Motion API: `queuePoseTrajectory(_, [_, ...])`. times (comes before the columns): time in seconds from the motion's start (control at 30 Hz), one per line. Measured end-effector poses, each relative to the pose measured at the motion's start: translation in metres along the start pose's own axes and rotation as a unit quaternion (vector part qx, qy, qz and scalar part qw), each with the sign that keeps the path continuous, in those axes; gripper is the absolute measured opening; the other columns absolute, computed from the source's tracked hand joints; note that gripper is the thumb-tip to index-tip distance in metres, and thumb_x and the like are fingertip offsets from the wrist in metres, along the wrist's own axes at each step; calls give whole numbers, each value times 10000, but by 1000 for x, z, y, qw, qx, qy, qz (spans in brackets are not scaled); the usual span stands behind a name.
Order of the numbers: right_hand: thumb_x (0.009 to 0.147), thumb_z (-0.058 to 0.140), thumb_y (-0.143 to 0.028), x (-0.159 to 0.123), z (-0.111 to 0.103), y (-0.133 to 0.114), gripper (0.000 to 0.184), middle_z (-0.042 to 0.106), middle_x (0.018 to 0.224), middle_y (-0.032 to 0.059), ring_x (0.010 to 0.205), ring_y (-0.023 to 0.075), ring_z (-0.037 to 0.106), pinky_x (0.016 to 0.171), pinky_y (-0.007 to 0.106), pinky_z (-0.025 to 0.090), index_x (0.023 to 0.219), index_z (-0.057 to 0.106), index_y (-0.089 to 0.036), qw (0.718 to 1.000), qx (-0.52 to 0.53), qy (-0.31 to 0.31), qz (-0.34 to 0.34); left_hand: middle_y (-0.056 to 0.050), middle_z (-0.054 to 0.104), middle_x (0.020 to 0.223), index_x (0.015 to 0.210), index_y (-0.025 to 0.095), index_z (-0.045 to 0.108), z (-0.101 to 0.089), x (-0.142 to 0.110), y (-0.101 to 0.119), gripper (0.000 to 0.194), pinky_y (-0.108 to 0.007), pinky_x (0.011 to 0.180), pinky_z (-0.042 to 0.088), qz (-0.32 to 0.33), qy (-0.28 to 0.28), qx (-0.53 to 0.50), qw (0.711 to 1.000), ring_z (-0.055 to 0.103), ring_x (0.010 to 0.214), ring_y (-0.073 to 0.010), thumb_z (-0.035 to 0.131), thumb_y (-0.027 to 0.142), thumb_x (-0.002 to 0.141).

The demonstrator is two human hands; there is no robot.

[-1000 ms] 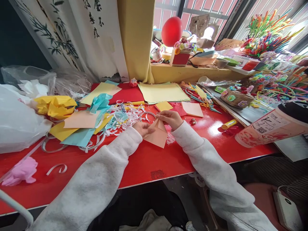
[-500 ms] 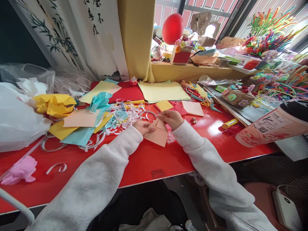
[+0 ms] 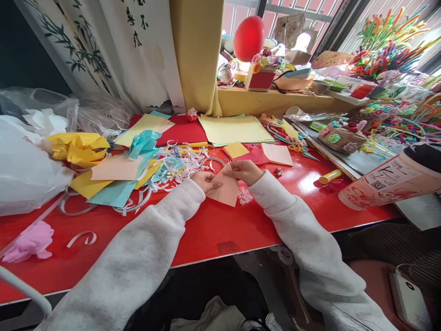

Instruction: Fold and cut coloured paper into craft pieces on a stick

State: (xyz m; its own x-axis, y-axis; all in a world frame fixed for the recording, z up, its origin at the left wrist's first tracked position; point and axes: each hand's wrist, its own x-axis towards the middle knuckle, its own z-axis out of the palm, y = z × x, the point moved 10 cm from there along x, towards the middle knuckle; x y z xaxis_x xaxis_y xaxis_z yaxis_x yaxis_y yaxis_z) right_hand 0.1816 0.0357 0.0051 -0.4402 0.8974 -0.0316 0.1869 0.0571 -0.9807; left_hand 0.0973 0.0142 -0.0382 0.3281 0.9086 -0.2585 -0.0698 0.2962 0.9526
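A piece of pinkish-orange paper point(image 3: 225, 192) is held just above the red table point(image 3: 206, 234), tilted. My left hand point(image 3: 206, 181) pinches its left edge between thumb and fingers. At its upper right side, the fingertips of my right hand point(image 3: 246, 171) are closed on the paper. Behind my hands lie a yellow paper square point(image 3: 235, 150), a red sheet point(image 3: 255, 156) and a pale pink paper square point(image 3: 277, 154). Two small metallic bells point(image 3: 278, 172) sit right of my right hand.
Curled paper strips point(image 3: 172, 172) and coloured sheets point(image 3: 113, 195) cover the left side. A white plastic bag point(image 3: 31, 170) bulges at far left. On the right stand a pink cup point(image 3: 382, 181) and a yellow glue stick point(image 3: 330, 176). Scissors point(image 3: 310, 155) lie at the back right.
Both hands keep hold of the paper. My right hand has shifted slightly down on it, and the fold line seen before at its top shows less. The view has moved slightly.
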Motion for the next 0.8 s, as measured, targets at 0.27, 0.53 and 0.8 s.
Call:
queuePoseTrajectory(0.27, [531, 655, -390, 1, -6, 0, 283, 504, 504, -17, 503, 90, 474, 426, 207, 345, 578, 553, -131, 998, -43, 20, -38, 13, 620, 555, 647, 105, 591, -1, 0, -1, 380, -211, 512, 444, 5, -4, -1, 1000, 562, 511, -100, 756, 274, 349])
queuePoseTrajectory(0.53, [546, 642, -366, -2, 4, -1, 269, 511, 557, -24, 526, 80, 473, 476, 210, 371, 604, 524, -131, 1000, 6, 6, -19, 47, 540, 437, 607, 114, 593, -4, -4, 5, 381, -191, 440, 403, -5, 24, 55, 998, 503, 433, -78, 759, 297, 317])
queuePoseTrajectory(0.8, [531, 654, -357, -3, -6, -3, 275, 498, 557, -21, 514, 72, 447, 458, 202, 348, 614, 541, -121, 998, 8, 58, -34, 12, 576, 533, 649, 131, 622, -19, 4, 0, 378, -222, 471, 399, 12, 47, 176, 983, 539, 521, -129, 706, 421, 421])
